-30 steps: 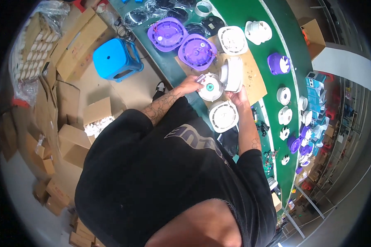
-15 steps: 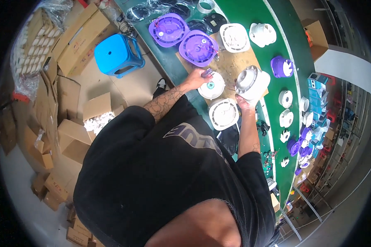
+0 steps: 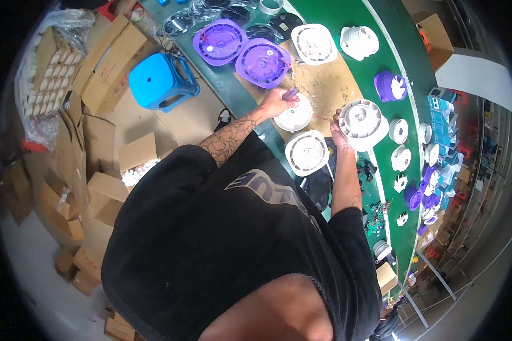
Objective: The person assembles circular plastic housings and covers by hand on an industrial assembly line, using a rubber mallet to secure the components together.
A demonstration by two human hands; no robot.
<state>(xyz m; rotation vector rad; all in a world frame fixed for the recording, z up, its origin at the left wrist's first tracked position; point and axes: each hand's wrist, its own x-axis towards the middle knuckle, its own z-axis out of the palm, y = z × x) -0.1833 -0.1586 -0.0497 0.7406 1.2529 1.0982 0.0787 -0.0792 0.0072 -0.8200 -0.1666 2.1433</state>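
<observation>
My left hand [image 3: 275, 104] is closed around a small purple-handled tool [image 3: 290, 94], whose working end I cannot make out. Under and beside it lies a round white plastic part [image 3: 294, 115] with a small hub. My right hand [image 3: 339, 133] grips a white fan-like plastic housing [image 3: 362, 124] by its left edge, lifted, its ribbed round face turned up. Just below the round part sits a white round-cornered base [image 3: 306, 153]. Two purple bases [image 3: 263, 63] with red wires lie beyond my left hand, and another white base [image 3: 313, 44] lies farther off.
A brown board [image 3: 324, 82] covers part of the green bench. Along the green strip to the right stand a white housing [image 3: 359, 43], a purple housing [image 3: 389, 86] and several white rings and fan wheels. A blue stool [image 3: 152, 81] and open cartons [image 3: 106, 196] are on the floor at left.
My right hand has carried the white housing to the right and turned it, so its ribbed face shows more fully. The left hand keeps the tool near the round part; the view has shifted slightly.
</observation>
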